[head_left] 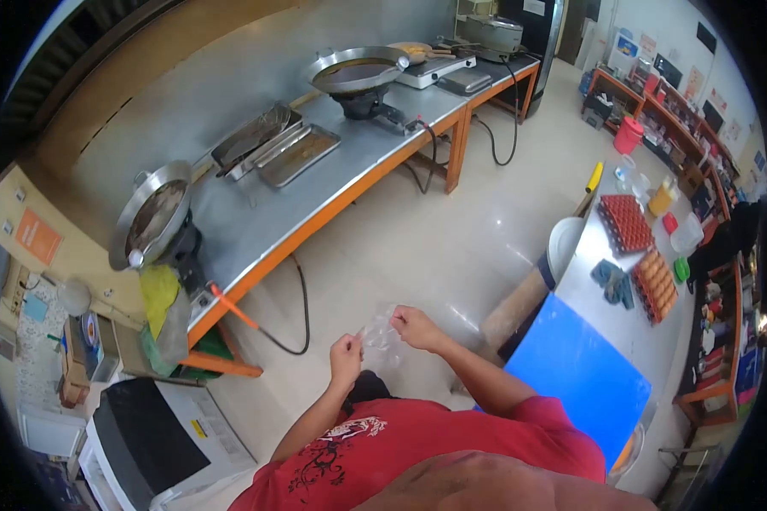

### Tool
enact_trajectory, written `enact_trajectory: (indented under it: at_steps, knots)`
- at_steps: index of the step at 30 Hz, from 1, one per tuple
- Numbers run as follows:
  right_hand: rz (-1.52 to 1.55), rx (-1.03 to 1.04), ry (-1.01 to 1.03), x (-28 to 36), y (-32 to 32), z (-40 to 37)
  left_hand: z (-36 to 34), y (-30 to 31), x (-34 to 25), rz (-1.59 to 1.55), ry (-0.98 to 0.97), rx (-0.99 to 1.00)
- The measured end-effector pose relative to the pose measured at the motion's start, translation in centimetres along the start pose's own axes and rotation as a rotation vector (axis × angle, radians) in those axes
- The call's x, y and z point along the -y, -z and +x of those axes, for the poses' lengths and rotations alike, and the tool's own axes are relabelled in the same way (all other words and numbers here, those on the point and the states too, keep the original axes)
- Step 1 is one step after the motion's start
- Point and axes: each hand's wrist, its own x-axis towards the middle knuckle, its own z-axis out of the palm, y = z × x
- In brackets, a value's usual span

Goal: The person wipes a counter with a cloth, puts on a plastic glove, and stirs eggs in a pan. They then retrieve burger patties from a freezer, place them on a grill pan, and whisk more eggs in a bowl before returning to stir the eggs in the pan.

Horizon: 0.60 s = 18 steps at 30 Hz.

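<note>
Well, my left hand (346, 359) and right hand (416, 329) are both closed, each seeming to pinch an edge of the thin clear plastic (378, 339), though I cannot tell exactly how my fingertips sit. It's between my fists, above the floor (383, 247). Pulling too hard could split it; a loose pinch could let one side slip. Farther out, a wide swing could knock my right elbow against the blue board (571, 375).

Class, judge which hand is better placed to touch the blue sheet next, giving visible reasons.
Right, probably: the right hand is nearer the blue sheet, its arm beside it. The left hand is farther away, across the clear plastic both hold.
</note>
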Motion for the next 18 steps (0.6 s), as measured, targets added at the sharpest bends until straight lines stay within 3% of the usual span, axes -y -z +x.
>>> enact_trajectory:
  at_steps: [1,4,7,10,11,13,15,18]
  knots:
    - [-0.198,-0.043,0.089,-0.5,2.2,2.6,2.6,-0.8,-1.0,-0.021,0.041,0.004]
    - [-0.421,0.024,0.025,-4.6,6.9,11.0,12.4,-4.4,-1.3,0.021,0.013,0.081]
    - [-0.547,-0.346,-0.132,-2.6,12.4,15.9,22.3,-8.9,-4.1,0.156,-0.042,0.258]
    - [-0.229,-0.777,0.414,2.4,19.2,19.4,31.5,-14.3,-9.4,0.303,-0.131,0.460]
    - [-0.148,-0.755,0.401,2.8,21.1,20.9,34.6,-16.3,-10.4,0.293,-0.234,0.540]
    - [0.019,-0.686,0.364,2.1,23.8,22.3,39.9,-21.2,-13.0,0.246,-0.176,0.692]
    - [0.279,-0.787,0.152,-4.9,25.4,26.3,44.0,-26.4,-15.8,0.266,-0.137,0.774]
    - [0.558,-0.792,-0.137,-15.2,30.1,29.9,50.5,-36.3,-13.9,0.325,-0.364,0.840]
